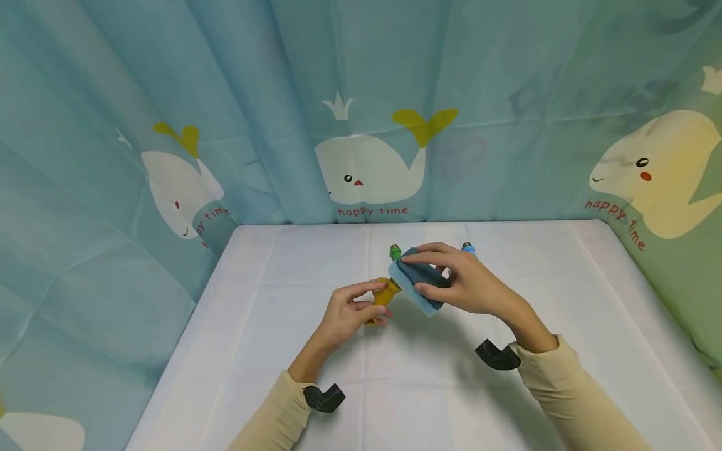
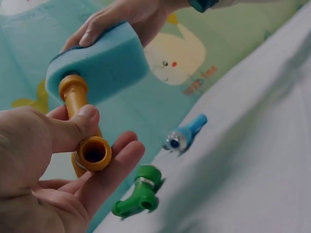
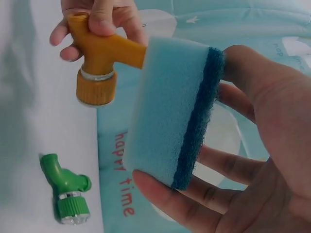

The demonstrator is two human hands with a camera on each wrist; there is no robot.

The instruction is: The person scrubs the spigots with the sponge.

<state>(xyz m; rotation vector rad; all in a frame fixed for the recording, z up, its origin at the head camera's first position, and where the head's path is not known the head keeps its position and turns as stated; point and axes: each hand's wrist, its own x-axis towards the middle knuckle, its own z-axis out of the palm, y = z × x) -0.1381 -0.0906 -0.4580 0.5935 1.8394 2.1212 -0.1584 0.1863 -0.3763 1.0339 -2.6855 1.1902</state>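
My left hand (image 1: 352,307) holds an orange plastic pipe fitting (image 1: 384,294) (image 2: 87,141) (image 3: 99,60) above the white table, thumb on top and fingers beneath. My right hand (image 1: 459,282) grips a blue sponge (image 1: 420,279) (image 2: 99,65) (image 3: 170,111) with a dark scouring side, pinched between thumb and fingers. The sponge's soft face presses against one end of the orange fitting. A green fitting (image 1: 395,252) (image 2: 138,194) (image 3: 65,191) and a blue fitting (image 1: 467,248) (image 2: 184,136) lie on the table beyond the hands.
A white cloth covers the table (image 1: 451,388). Teal curtains with whale prints (image 1: 366,169) close it in at the back and both sides. Dark wrist mounts (image 1: 324,398) sit on both beige sleeves.
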